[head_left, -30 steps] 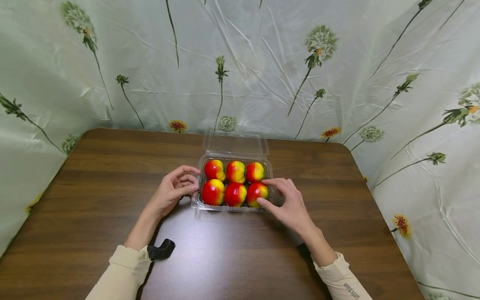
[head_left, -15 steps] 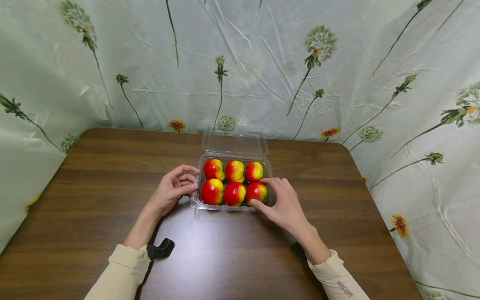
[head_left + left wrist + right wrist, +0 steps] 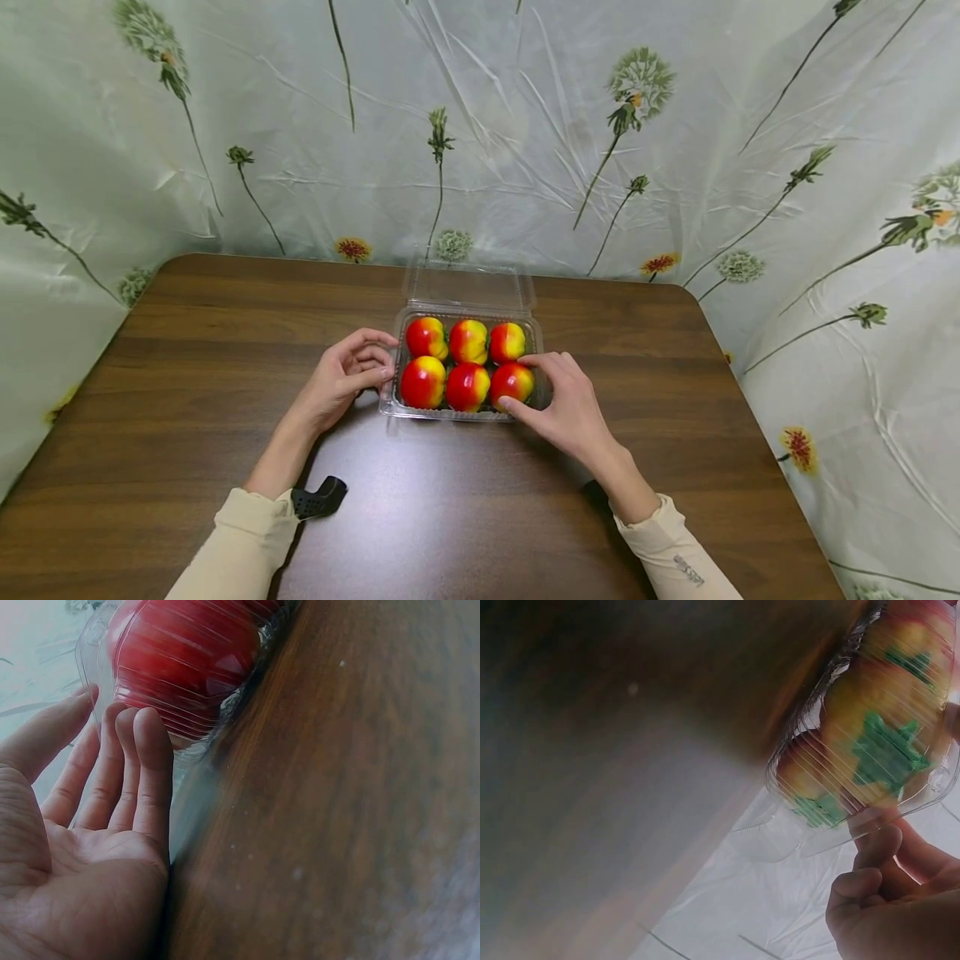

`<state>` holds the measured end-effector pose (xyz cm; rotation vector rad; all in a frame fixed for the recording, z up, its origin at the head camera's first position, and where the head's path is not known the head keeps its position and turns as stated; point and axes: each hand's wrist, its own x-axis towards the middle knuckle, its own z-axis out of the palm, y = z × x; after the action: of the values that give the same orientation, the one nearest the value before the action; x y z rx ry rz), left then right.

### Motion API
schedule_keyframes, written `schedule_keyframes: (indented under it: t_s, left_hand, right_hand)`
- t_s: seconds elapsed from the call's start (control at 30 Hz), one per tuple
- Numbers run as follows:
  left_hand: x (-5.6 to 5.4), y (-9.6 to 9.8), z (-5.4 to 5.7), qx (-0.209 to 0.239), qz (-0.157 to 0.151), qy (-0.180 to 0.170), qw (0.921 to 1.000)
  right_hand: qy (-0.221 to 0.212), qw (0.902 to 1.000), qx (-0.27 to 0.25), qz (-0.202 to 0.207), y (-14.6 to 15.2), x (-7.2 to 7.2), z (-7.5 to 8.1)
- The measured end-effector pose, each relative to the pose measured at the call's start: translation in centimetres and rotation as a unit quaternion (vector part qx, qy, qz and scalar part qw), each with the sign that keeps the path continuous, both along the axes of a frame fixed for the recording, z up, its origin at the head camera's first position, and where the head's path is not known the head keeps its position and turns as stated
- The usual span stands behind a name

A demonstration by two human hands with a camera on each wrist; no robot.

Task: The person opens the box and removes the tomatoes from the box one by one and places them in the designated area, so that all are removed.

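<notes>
A clear plastic clamshell box (image 3: 450,414) sits on the table with its lid (image 3: 471,287) folded back. Two rows of shiny red-and-yellow apple-like fruits fill it. At its left side my left hand (image 3: 339,379) holds the rim, thumb on the edge and curled fingertips against the ribbed wall in the left wrist view. My right hand (image 3: 570,407) reaches over the right edge and grips the front-right fruit (image 3: 512,383) between thumb and index finger. Green star-shaped leaves (image 3: 885,754) show through the box wall in the right wrist view.
The brown wood-grain table (image 3: 420,533) extends on all sides of the box. Behind it hangs a pale flower-printed curtain (image 3: 517,125), close to the table's far edge. A black strap mount (image 3: 318,498) sits on the left wrist.
My right hand has shifted slightly left, its thumb and index finger now closer about the front-right fruit. The left hand and the box stay in place.
</notes>
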<state>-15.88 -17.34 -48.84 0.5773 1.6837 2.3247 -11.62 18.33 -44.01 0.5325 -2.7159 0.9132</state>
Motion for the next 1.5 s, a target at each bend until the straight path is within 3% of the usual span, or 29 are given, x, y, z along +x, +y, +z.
schedule_keyframes:
  t_s: [0.97, 1.5]
  left_hand:
    - [-0.05, 0.02, 0.07, 0.007, -0.007, -0.003, 0.9999]
    - [0.0, 0.0, 0.08, 0.01, -0.007, -0.007, 0.9999]
  right_hand:
    - [0.035, 0.9951, -0.09, 0.023, 0.41, 0.06, 0.57]
    - [0.046, 0.9863, -0.157, 0.021, 0.66, 0.03, 0.5]
